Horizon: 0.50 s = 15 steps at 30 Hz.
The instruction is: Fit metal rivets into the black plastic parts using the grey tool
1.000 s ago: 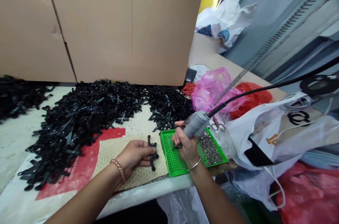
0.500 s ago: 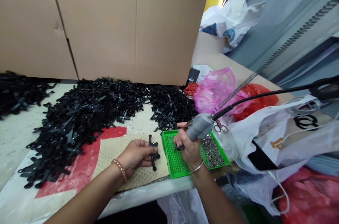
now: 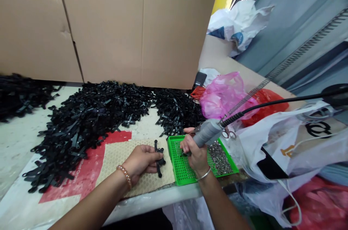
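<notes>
Black plastic pieces [image 3: 159, 160] are pinched in the left hand's [image 3: 141, 163] curled fingers, while the right hand's [image 3: 194, 155] fingers are wrapping tightly around a grey rotary tool [image 3: 208, 133] over a green perforated tray [image 3: 179, 166]; white lettering on the red sheet [image 3: 81, 183] is too small to read.

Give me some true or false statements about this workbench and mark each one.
1. The left hand wears a beaded bracelet. True.
2. The left hand holds scissors. False: it holds black plastic pieces.
3. The right hand grips a grey handpiece with a black cable. True.
4. The green perforated tray sits on top of the pink plastic bag. False: it sits beside the beige honeycomb mat.
5. Small metal parts lie heaped in the green perforated tray. True.
</notes>
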Each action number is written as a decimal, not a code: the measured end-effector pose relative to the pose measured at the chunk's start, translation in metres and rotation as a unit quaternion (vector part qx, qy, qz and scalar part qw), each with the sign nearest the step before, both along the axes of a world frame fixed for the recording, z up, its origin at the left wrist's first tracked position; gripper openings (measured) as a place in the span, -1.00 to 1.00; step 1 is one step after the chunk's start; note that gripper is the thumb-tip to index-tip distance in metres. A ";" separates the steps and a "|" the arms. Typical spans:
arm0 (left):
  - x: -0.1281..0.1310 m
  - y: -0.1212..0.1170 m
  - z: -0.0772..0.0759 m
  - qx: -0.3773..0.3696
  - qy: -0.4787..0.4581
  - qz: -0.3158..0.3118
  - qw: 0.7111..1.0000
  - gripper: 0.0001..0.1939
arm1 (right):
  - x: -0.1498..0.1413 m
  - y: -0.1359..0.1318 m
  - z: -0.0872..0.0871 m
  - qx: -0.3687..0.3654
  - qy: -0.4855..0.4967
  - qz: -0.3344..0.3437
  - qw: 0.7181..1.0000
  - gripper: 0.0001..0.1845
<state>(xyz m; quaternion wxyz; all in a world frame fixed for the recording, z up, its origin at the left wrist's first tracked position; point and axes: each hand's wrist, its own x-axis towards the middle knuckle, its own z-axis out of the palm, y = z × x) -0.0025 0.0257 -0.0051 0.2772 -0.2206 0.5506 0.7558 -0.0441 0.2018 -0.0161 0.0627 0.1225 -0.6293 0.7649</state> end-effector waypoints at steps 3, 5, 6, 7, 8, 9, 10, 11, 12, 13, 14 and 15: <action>0.000 0.000 0.002 0.003 -0.004 0.005 1.000 -0.54 | 0.000 0.000 0.000 0.005 0.001 0.002 1.000 -0.78; 0.001 -0.001 0.003 0.002 -0.009 0.009 1.000 -0.54 | 0.000 0.001 0.001 0.009 0.002 0.004 1.000 -0.79; 0.001 -0.001 0.004 0.002 -0.011 0.010 1.000 -0.54 | 0.001 0.001 0.001 0.009 0.002 0.004 1.000 -0.79; 0.001 -0.001 0.004 0.003 -0.013 0.011 1.000 -0.55 | 0.001 0.001 0.002 0.008 0.003 0.004 1.000 -0.79; 0.001 -0.001 0.004 0.004 -0.014 0.011 1.000 -0.55 | 0.001 0.001 0.002 0.008 0.003 0.003 1.000 -0.79; 0.001 0.000 0.004 0.005 -0.014 0.010 1.000 -0.55 | 0.001 0.001 0.002 0.009 0.004 0.001 1.000 -0.79; 0.001 0.000 0.003 0.004 -0.012 0.008 1.000 -0.55 | 0.001 0.001 0.003 0.009 0.004 -0.001 1.000 -0.80; 0.000 0.000 0.003 0.005 -0.011 0.007 1.000 -0.56 | 0.001 0.000 0.003 0.010 0.003 -0.001 1.000 -0.81; 0.000 0.000 0.002 0.007 -0.009 0.006 1.000 -0.57 | 0.001 0.000 0.003 0.010 0.001 0.001 1.000 -0.83; 0.000 0.001 0.002 0.007 -0.008 0.008 1.000 -0.58 | 0.001 -0.001 0.003 0.011 0.000 0.005 1.000 -0.84; 0.000 0.001 0.002 0.006 -0.008 0.011 1.000 -0.60 | 0.002 -0.001 0.003 0.012 -0.002 0.006 1.000 -0.85; 0.000 0.002 0.002 0.005 -0.006 0.015 1.000 -0.63 | 0.002 -0.001 0.004 0.013 -0.003 0.002 1.000 -0.84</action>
